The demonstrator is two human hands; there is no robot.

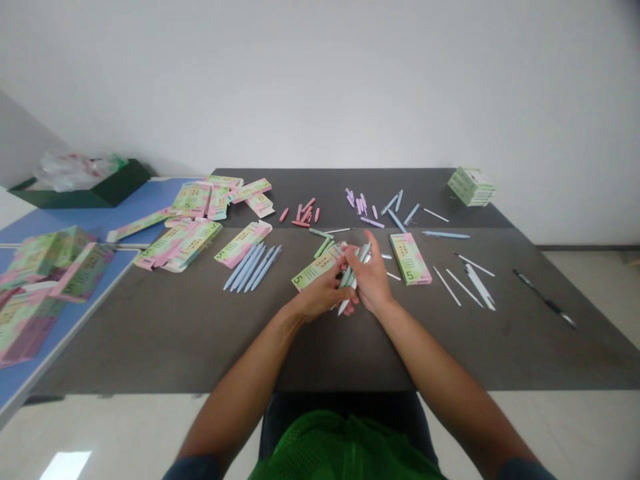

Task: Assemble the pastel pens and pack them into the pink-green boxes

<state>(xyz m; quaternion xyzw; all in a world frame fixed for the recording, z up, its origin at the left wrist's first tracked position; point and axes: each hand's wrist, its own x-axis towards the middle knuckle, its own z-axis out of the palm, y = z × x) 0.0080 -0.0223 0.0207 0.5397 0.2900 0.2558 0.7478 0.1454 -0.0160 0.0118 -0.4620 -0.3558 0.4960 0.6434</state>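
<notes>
My left hand (323, 291) and my right hand (374, 280) meet over the middle of the dark table. Between them is a small bunch of pale green and white pens (343, 307), slanted with the tips toward me. The fingers of both hands are closed around it and hide part of the pens. Just behind my left hand lies a green and pink pen box (311, 269). To the right of my right hand another such box (410, 259) lies flat. A row of several light blue pens (253, 268) sits left of my hands.
Red pen parts (306, 215), purple parts (363, 203) and loose blue pieces (397, 221) lie toward the back. White refills (464, 288), a utility knife (480, 287) and a black pen (544, 298) are at right. Pen boxes (193, 199) cover the left; stacked boxes (471, 186) stand back right.
</notes>
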